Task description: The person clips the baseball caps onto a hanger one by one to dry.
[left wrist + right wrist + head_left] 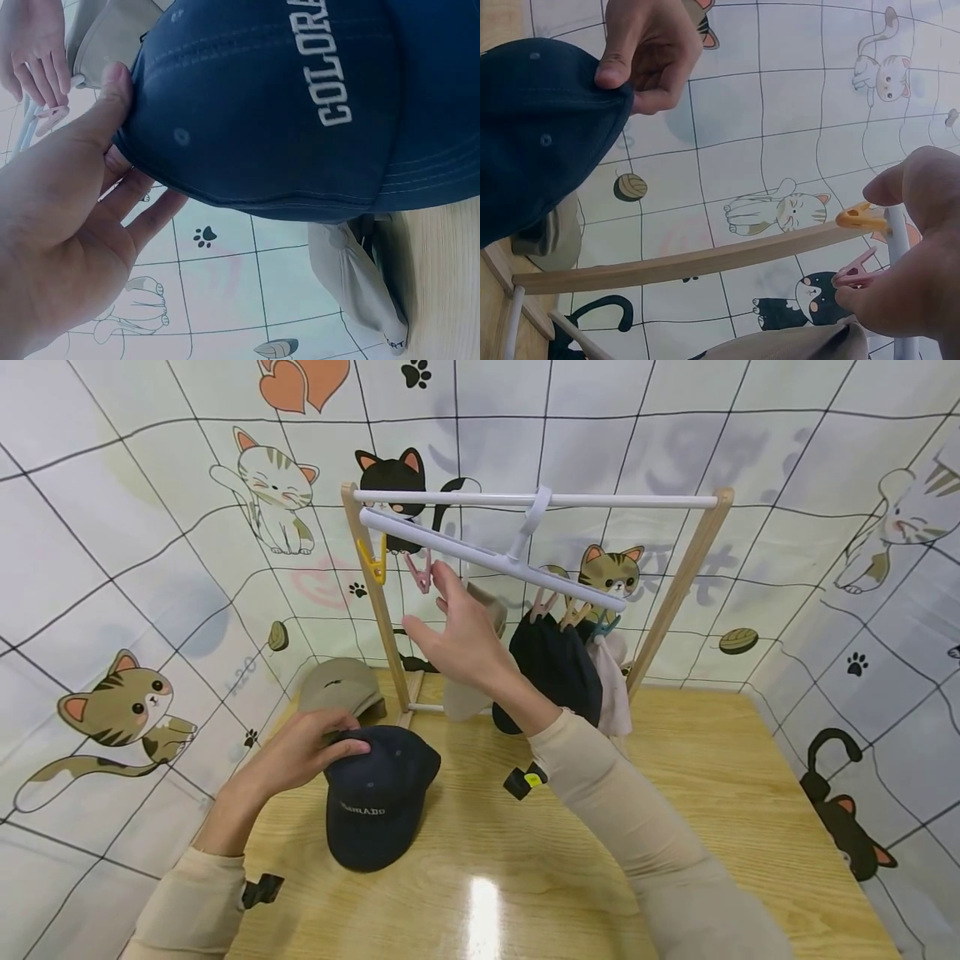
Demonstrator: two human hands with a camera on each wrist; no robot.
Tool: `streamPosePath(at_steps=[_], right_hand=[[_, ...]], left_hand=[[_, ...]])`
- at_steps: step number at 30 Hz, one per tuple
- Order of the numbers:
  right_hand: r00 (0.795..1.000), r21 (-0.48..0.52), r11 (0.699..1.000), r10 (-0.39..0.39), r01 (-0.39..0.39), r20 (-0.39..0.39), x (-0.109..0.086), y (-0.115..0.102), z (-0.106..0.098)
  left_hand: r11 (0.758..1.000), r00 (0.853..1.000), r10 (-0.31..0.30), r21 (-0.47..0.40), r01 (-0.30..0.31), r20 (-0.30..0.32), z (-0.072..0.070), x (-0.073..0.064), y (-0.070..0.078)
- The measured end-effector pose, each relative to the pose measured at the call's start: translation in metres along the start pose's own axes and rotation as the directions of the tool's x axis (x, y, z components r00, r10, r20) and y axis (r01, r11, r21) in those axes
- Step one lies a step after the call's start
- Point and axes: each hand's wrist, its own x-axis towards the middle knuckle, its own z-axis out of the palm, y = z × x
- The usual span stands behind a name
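Note:
My left hand (296, 752) pinches the crown of a navy baseball cap (378, 789) between thumb and fingers. White lettering runs across the cap's front, and its brim points down toward me. My right hand (468, 639) is raised under the left part of a white clip hanger (480, 556), thumb and fingers spread apart. In the right wrist view its fingers are right by a pink clothespin (857, 276) and a yellow clothespin (862, 217), both with nothing clipped in them. The hanger tilts, its left end higher.
A wooden rack with a white rail (630, 501) carries the hanger. A beige cap (468, 697), a dark cap (558, 668) and a pale pink cloth item (613, 693) hang from clothespins. Another beige cap (337, 685) lies on the wooden table (712, 793) at the back left.

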Motion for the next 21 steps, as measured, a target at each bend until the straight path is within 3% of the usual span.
streamPosePath(at_steps=[12, 21], right_hand=[[0.998, 0.038, 0.999, 0.018, -0.016, -0.055, 0.011, -0.002, 0.008], [0.991, 0.1, 0.994, 0.049, -0.037, -0.124, 0.014, -0.007, 0.011]], left_hand=[[0.995, 0.991, 0.072, -0.062, -0.08, -0.117, 0.008, 0.003, 0.005], [0.988, 0.989, 0.071, -0.125, -0.087, -0.129, 0.009, 0.006, 0.003]])
